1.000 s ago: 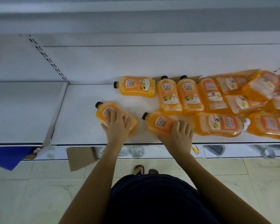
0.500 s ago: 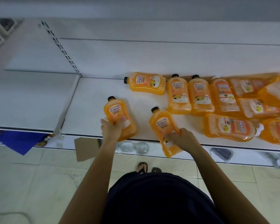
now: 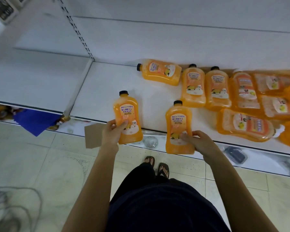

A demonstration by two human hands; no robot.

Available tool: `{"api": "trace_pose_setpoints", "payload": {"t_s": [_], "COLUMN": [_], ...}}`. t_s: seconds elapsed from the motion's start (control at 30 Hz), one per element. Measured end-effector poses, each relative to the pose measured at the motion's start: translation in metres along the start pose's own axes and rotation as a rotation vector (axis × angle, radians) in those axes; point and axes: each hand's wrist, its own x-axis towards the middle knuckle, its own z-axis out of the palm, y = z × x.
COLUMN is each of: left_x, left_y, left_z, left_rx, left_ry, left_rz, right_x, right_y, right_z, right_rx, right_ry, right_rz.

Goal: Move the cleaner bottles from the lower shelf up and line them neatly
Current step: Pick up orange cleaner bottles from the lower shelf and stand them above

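A view from above looks down at a person standing before a white shelf (image 3: 107,91) in a shop aisle. Each hand holds 1 orange cleaner bottle with a black cap and a label in Japanese print.

The left hand (image 3: 111,132) is closed around the lower left part of the left bottle (image 3: 126,117), thumb across the label front, the other fingers hidden behind it. That bottle points cap away from the person, its base hanging past the shelf's front edge.

The right hand (image 3: 197,142) grips the lower right corner of the right bottle (image 3: 178,128), thumb pressed on the label and the remaining fingers wrapped behind. This bottle also points cap away, with its lower half out over the floor (image 3: 40,156).

Further back on the shelf, 1 bottle (image 3: 160,72) lies on its side with its cap to the left. Just beside it, 2 bottles (image 3: 205,87) lie flat side by side, caps toward the back wall. To their right a loose pile of bottles (image 3: 258,104) lies at mixed angles, overlapping; its right side is blurred and cut off by the frame edge, so the count cannot be told.

Below the shelf edge, a piece of brown cardboard (image 3: 92,136) and a blue sheet (image 3: 33,120) show, along with small clear items too blurred to identify. The person's dark clothing (image 3: 157,206) and sandalled feet (image 3: 156,165) fill the bottom centre.
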Motion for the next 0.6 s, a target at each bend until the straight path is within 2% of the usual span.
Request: {"api": "trace_pose_setpoints", "payload": {"t_s": [0.2,0.4,0.6], "left_x": [-0.015,-0.035,-0.056], "left_y": [-0.009,0.018,0.043], "left_z": [-0.034,-0.068,-0.135], "left_rx": [-0.212,-0.384,-0.340], "left_ry": [0.015,-0.078,-0.167], "left_rz": [0.088,0.329,0.556], "right_x": [-0.020,-0.053,-0.112], "right_y": [0.008,-0.014,-0.033], "right_z": [0.004,0.020,0.067], "right_rx": [0.197,0.275,0.352], "right_ry": [0.023,0.038,0.067], "right_rz": [-0.160,-0.370,-0.563]}}
